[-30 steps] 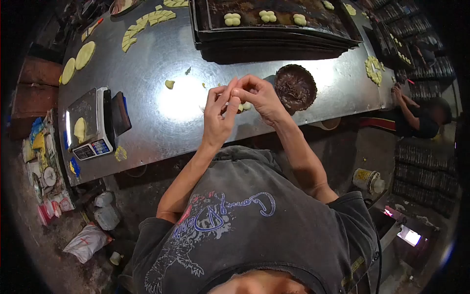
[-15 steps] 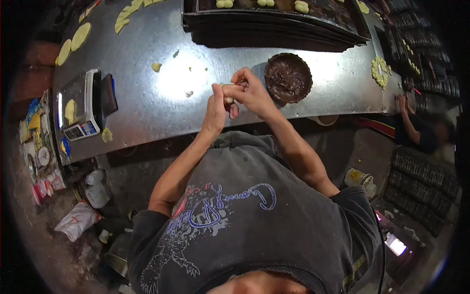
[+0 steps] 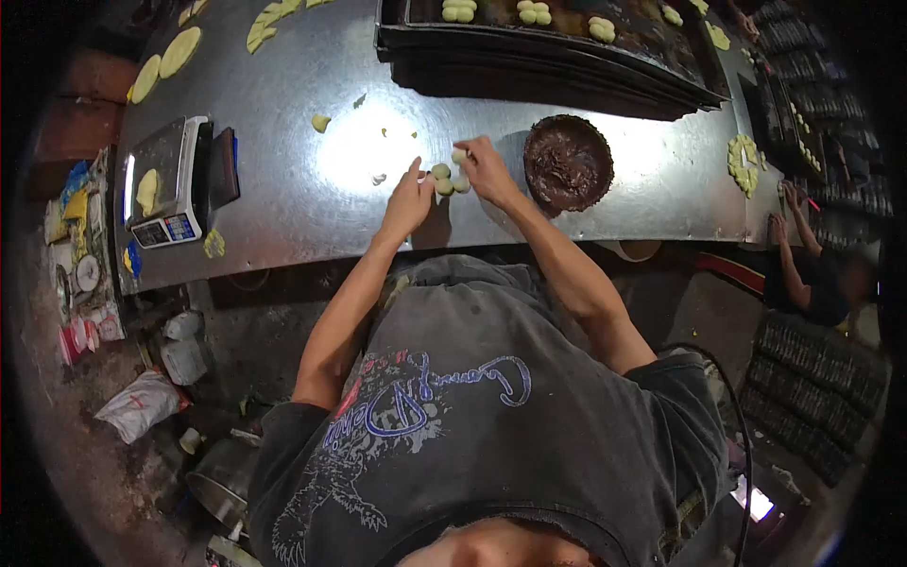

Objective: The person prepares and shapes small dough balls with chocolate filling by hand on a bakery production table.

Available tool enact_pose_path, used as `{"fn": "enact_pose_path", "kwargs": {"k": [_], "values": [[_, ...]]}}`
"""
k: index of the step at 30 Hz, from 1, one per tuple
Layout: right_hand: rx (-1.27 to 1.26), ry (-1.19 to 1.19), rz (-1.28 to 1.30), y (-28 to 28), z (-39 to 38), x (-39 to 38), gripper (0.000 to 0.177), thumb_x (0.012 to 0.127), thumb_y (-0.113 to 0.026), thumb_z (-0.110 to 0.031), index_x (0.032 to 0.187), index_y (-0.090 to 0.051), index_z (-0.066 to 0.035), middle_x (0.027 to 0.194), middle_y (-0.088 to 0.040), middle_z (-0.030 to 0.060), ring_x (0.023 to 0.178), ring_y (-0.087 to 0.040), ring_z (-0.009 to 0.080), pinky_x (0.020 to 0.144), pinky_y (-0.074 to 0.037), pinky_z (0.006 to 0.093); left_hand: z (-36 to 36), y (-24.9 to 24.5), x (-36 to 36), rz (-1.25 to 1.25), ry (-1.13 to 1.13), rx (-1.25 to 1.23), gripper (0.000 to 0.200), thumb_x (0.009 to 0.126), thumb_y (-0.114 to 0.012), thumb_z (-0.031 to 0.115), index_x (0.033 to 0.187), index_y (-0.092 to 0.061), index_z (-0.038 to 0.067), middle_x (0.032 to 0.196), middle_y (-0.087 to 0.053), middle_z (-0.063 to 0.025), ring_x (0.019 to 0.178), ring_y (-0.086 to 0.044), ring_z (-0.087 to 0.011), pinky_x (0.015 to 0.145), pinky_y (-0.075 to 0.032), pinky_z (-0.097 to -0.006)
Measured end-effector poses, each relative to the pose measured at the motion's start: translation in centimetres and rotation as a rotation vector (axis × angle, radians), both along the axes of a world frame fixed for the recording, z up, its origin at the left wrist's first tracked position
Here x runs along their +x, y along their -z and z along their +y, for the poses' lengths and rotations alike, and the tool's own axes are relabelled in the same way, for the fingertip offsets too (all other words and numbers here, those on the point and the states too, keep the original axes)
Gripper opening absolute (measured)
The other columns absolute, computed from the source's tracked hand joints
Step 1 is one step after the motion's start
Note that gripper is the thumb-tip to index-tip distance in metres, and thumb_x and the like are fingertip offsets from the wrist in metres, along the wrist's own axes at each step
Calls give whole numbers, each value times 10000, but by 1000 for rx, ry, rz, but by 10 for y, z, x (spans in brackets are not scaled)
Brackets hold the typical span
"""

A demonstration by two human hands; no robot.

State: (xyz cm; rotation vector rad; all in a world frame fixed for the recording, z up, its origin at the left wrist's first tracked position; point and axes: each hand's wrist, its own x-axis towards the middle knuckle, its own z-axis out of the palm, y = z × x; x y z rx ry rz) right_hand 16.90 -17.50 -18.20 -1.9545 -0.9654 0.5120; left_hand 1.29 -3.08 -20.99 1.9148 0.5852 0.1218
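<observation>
Left of the bowl point(image 3: 569, 163), the dough ball point(image 3: 459, 155) in my right hand point(image 3: 487, 174) is partly covered by my fingers. Farther left of the bowl, my left hand point(image 3: 408, 203) turns its palm from view; whether it touches the dough cluster point(image 3: 444, 187) cannot be told. Beyond the bowl, the tray stack point(image 3: 557, 83) is cut off by the upper edge, as are the dough pieces point(image 3: 272, 15) at its far upper left. Well left of the bowl, the scale point(image 3: 178, 230) bears figures too small to read. Far right of the bowl, the co-worker point(image 3: 798, 276) has a blurred head.
</observation>
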Motion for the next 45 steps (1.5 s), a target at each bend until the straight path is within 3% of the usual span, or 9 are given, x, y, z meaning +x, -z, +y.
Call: {"fn": "enact_pose_path", "kwargs": {"k": [5,10,16,23,27,30,37,39,45], "values": [[-165,-25,-184,44,-12,-22,475,873,-627,-32,1343,-569,5,1219,-513,222,1109,-544,425,1010,-450,458,8,17,11,-181,295,431,875,854,-741,198,1528,-252,-71,1360,-494,-304,1261,-476,-471,1099,-363,-509],[-109,111,65,25,-2,-37,566,797,-694,-30,1351,-576,-11,1157,-539,220,1110,-556,411,983,-474,435,6,19,28,-1,285,304,403,879,-664,74,1278,-612,50,1069,-581,-163,987,-620,-363,866,-525,-429],[-348,-301,-98,23,5,-3,596,788,-756,-154,1345,-575,-41,1167,-546,232,1078,-577,422,961,-475,469,16,-8,23,78,464,434,626,899,-682,278,1441,-475,42,1073,-626,-218,976,-652,-410,904,-518,-449],[-377,40,-425,51,30,-59,524,781,-823,-262,1232,-605,-105,1241,-492,214,1002,-562,463,886,-497,554,61,-28,-23,89,0,-433,695,1000,-581,389,1521,-336,0,1235,-665,-195,1051,-668,-311,962,-501,-426],[-173,20,165,-7,48,-69,429,810,-778,-255,1195,-653,-115,1120,-532,184,1017,-561,362,923,-480,466,80,-65,-33,-84,-232,-750,594,1078,-376,454,1551,-323,99,1357,-601,-164,1105,-629,-279,996,-474,-392],[124,-18,-3,-69,77,-94,336,888,-709,-216,1203,-663,-109,1109,-556,165,1069,-561,323,910,-477,430,76,-99,-19,-243,-315,-941,742,1052,-142,628,1566,-294,115,1500,-473,-185,1333,-484,-304,1116,-390,-436],[169,84,-645,-166,126,-87,690,1000,-524,-503,1535,-370,-96,1404,-544,193,1356,-398,385,1115,-196,568,91,-181,8,-696,-188,-1448,1103,856,-24,865,1587,-210,60,1577,-369,-211,1466,-322,-399,1216,-262,-501],[414,99,-807,-195,148,-69,611,964,-569,-526,1413,-542,-112,1381,-582,114,1352,-398,353,1121,-222,537,101,-183,22,-909,456,-1829,1132,845,-18,872,1564,-266,34,1548,-404,-209,1434,-368,-397,1216,-266,-499],[771,32,-665,-252,156,-62,160,944,-627,-171,987,-744,-72,1054,-685,82,961,-578,284,856,-495,377,99,-240,60,-1034,369,-1476,717,955,-244,639,1277,-444,30,1248,-534,-150,1195,-491,-328,1063,-384,-455]]}}
